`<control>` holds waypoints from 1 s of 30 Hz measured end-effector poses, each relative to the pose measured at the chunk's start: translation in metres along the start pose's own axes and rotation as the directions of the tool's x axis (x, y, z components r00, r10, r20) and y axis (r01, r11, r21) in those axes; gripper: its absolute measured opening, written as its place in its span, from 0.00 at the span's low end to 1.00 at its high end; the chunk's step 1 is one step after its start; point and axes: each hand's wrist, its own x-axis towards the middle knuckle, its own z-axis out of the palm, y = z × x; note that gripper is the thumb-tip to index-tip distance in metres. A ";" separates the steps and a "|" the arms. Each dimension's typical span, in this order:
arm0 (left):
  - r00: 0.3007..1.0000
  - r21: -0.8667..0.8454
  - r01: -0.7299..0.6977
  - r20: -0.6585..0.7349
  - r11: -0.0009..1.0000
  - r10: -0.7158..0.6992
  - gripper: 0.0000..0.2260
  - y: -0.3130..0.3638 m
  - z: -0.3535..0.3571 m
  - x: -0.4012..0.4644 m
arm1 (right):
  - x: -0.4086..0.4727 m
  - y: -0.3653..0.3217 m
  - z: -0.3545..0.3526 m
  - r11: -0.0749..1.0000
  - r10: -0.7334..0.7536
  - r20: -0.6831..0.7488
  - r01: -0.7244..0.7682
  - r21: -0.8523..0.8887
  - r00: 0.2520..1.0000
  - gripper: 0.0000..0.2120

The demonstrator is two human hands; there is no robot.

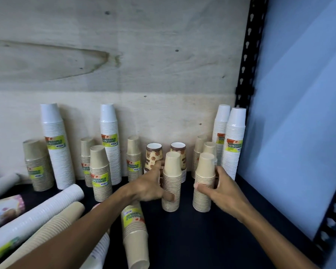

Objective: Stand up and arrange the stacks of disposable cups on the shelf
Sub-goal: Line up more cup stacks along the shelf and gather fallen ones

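Observation:
Two upright tan cup stacks stand side by side on the dark shelf (211,239). My left hand (150,186) grips the left tan stack (171,183), thumb across its front and fingers behind it. My right hand (219,191) grips the right tan stack (204,183), thumb on its front and fingers round its right side. Behind them stand two brown patterned stacks (153,156) and more tan stacks. A tan labelled stack (134,233) lies on its side below my left wrist.
Tall white stacks (57,146) (110,140) (234,140) stand against the plywood back wall. More tan stacks (100,173) stand at the left. Several white, tan and pink-patterned stacks (37,218) lie toppled at the lower left. A black slotted upright (246,61) bounds the shelf's right side.

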 end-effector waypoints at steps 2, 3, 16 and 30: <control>1.000 0.020 -0.007 0.012 1.000 0.007 0.48 -0.003 -0.003 0.000 | -0.001 0.008 0.002 1.000 0.006 0.038 -0.007 0.029 0.999 0.36; 1.000 0.022 -0.009 0.004 1.000 0.009 0.47 -0.006 -0.004 0.001 | -0.003 0.012 0.002 0.999 0.017 0.060 -0.019 0.043 0.998 0.35; 1.000 0.051 -0.007 -0.011 0.999 0.007 0.40 -0.019 0.005 0.002 | -0.011 0.046 0.019 0.990 -0.030 0.078 0.019 0.138 0.997 0.41; 0.999 -0.008 -0.034 0.042 0.999 0.035 0.33 -0.025 0.010 0.004 | -0.008 0.059 0.024 0.983 -0.054 0.029 0.048 0.176 0.998 0.36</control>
